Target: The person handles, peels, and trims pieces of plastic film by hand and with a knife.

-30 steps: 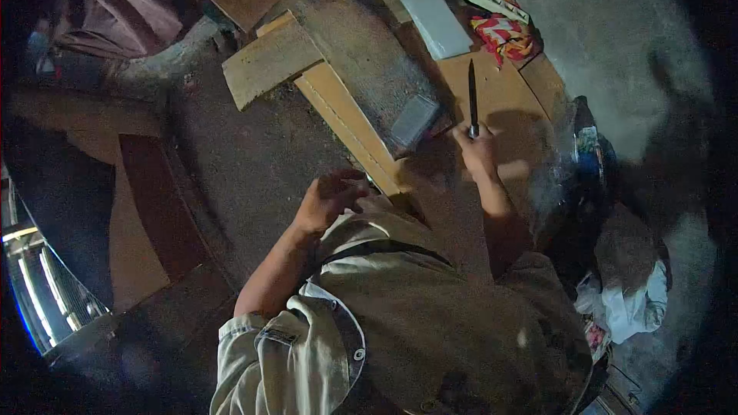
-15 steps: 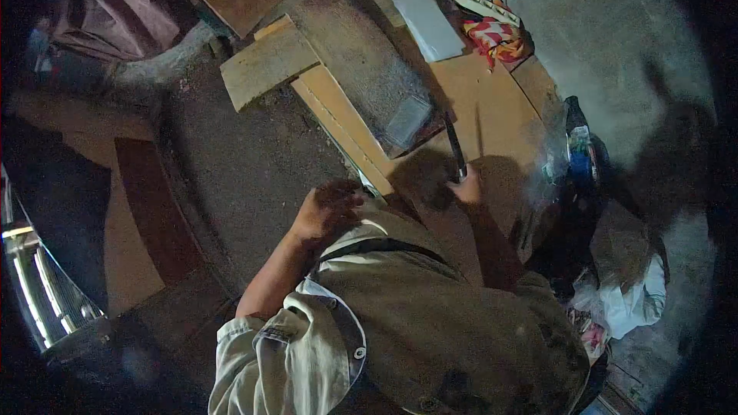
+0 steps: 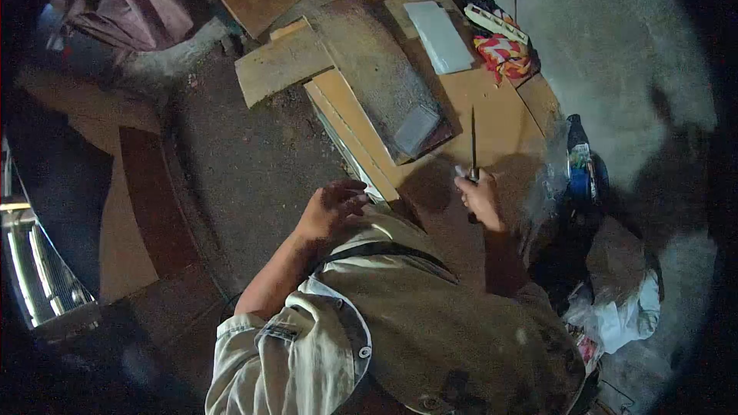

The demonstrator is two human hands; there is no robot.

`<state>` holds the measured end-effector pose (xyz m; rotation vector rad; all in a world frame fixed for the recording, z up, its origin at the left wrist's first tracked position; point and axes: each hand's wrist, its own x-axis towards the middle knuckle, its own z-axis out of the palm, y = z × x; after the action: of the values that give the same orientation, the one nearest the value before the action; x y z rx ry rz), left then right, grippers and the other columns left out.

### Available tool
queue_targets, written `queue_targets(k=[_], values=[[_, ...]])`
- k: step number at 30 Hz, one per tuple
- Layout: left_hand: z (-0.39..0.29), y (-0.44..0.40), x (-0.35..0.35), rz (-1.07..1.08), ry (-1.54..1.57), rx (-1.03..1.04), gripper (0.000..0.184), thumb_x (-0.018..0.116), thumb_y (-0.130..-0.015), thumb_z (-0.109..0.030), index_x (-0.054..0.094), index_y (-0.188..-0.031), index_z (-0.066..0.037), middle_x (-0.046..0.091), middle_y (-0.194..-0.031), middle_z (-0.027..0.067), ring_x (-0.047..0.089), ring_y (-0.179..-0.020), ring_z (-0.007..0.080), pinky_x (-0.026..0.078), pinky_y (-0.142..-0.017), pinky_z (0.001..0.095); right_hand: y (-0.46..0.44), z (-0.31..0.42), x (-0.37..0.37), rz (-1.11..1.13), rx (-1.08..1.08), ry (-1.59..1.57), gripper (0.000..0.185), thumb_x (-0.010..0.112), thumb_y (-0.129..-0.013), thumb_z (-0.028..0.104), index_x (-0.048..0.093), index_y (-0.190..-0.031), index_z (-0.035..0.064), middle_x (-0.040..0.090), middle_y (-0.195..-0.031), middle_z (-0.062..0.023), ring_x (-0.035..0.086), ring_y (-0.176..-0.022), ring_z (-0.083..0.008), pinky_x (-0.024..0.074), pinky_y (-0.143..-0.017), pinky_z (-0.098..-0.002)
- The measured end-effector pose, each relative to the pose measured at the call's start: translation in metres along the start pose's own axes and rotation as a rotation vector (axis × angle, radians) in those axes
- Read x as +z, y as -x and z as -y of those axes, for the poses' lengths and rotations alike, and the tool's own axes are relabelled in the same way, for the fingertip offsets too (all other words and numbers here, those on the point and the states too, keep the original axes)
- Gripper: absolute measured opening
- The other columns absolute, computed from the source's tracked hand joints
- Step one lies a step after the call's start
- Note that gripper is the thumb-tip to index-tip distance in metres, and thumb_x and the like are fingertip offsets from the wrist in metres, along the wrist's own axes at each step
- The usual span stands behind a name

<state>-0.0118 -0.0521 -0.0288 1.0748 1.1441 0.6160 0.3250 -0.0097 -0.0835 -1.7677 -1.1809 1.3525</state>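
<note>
My right hand (image 3: 480,200) is closed around the handle of a knife (image 3: 473,138). Its thin dark blade points away from me over a brown board. Nothing is held in my left hand (image 3: 332,211), whose fingers are loosely bent and apart above my lap, beside the near end of a wooden plank (image 3: 350,119). Ahead, between the hands, a worn dark board (image 3: 377,61) lies at a slant with a grey rectangular block (image 3: 417,129) on its near end.
A white flat slab (image 3: 440,37), a pale power strip (image 3: 496,23) and a red-and-yellow cloth (image 3: 503,58) lie farther back. A dark bottle (image 3: 580,157) is at right, near white plastic bags (image 3: 626,307). Cardboard (image 3: 146,200) covers part of the left side.
My right hand has come slightly nearer and turned, so the knife now shows edge-on and more upright in view. My left hand's fingers are more spread. The whole view has shifted a little.
</note>
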Motion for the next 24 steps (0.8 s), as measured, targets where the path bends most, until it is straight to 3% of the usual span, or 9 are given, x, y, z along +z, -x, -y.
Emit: queue_targets(k=[2,5,6,11,12,13,16,21,24], values=[[-0.009,0.0,-0.001,0.008,-0.204,0.1,0.044,0.063,-0.087,-0.023,0.052,-0.122,0.002,0.057,-0.118,0.0174,0.059,-0.104,0.0253,0.048,-0.087,0.0339,0.012,0.037,0.002,0.134,-0.068,-0.224,0.02,0.068,-0.078,0.014,0.051,-0.083,0.0047,0.05,-0.065,-0.0012,0.045,-0.047,-0.0084,0.0371,-0.043,-0.0248],[-0.032,0.0,0.007,-0.04,0.138,-0.035,0.05,0.064,-0.087,-0.029,0.05,-0.124,0.002,0.053,-0.124,0.0182,0.055,-0.11,0.025,0.044,-0.094,0.0361,0.032,0.084,0.023,0.114,-0.134,-0.34,0.021,0.069,-0.077,0.016,0.052,-0.084,0.0054,0.048,-0.061,0.0007,0.046,-0.048,-0.0079,0.0361,-0.043,-0.0247],[-0.036,-0.001,0.009,-0.034,0.152,0.032,0.052,0.064,-0.088,-0.03,0.048,-0.126,0.003,0.051,-0.126,0.018,0.053,-0.112,0.0248,0.042,-0.096,0.0364,0.029,0.086,0.024,0.189,-0.123,-0.326,0.016,0.069,-0.077,0.011,0.055,-0.083,0.0067,0.055,-0.064,-0.0026,0.047,-0.047,-0.0107,0.0381,-0.044,-0.0275],[-0.058,0.009,0.01,0.012,0.381,0.202,0.06,0.066,-0.086,-0.03,0.043,-0.13,0.002,0.051,-0.126,0.0152,0.05,-0.115,0.0219,0.039,-0.097,0.0349,0.054,0.14,0.061,0.323,-0.29,-0.325,0.016,0.067,-0.076,0.009,0.055,-0.087,0.0059,0.057,-0.069,-0.0006,0.048,-0.05,-0.0072,0.0382,-0.046,-0.0242],[-0.064,0.012,0.012,-0.04,0.425,0.266,0.045,0.066,-0.087,-0.025,0.053,-0.12,0.002,0.06,-0.111,0.013,0.056,-0.103,0.0188,0.044,-0.09,0.0317,0.057,0.147,0.069,0.363,-0.315,-0.318,0.02,0.067,-0.075,0.009,0.055,-0.091,0.0056,0.057,-0.07,-0.0001,0.049,-0.052,-0.0068,0.0383,-0.047,-0.0232],[-0.063,0.014,0.009,-0.054,0.428,0.275,0.045,0.066,-0.087,-0.025,0.053,-0.12,0.002,0.06,-0.111,0.013,0.056,-0.103,0.0188,0.044,-0.09,0.0317,0.061,0.155,0.075,0.405,-0.339,-0.31,0.023,0.068,-0.075,0.01,0.055,-0.094,0.0054,0.058,-0.072,0.0003,0.049,-0.053,-0.0064,0.0384,-0.047,-0.0222],[-0.073,0.029,0.006,-0.164,0.513,0.27,0.014,0.064,-0.087,-0.013,0.065,-0.09,0.001,0.066,-0.08,0.0067,0.062,-0.074,0.0138,0.05,-0.069,0.0279,0.076,0.176,0.088,0.411,-0.28,-0.282,0.04,0.072,-0.072,0.01,0.053,-0.106,0.0007,0.057,-0.071,0.0014,0.05,-0.054,-0.0061,0.0399,-0.05,-0.022],[-0.067,0.039,-0.006,-0.239,0.692,0.35,0.014,0.067,-0.084,-0.013,0.064,-0.088,0.0,0.067,-0.078,0.0086,0.064,-0.068,0.018,0.054,-0.063,0.0324,0.08,0.197,0.093,0.439,-0.265,-0.339,0.046,0.072,-0.072,0.009,0.049,-0.111,0.0005,0.061,-0.075,-0.0014,0.048,-0.051,-0.0052,0.0379,-0.047,-0.0203],[-0.074,0.05,-0.011,-0.3,0.644,0.399,0.012,0.066,-0.085,-0.012,0.064,-0.088,0.0,0.066,-0.077,0.0092,0.064,-0.067,0.0162,0.054,-0.063,0.0321,0.076,0.197,0.098,0.424,-0.338,-0.358,0.032,0.07,-0.076,0.006,0.054,-0.102,0.001,0.058,-0.072,-0.001,0.046,-0.05,-0.0052,0.0373,-0.046,-0.0205]])
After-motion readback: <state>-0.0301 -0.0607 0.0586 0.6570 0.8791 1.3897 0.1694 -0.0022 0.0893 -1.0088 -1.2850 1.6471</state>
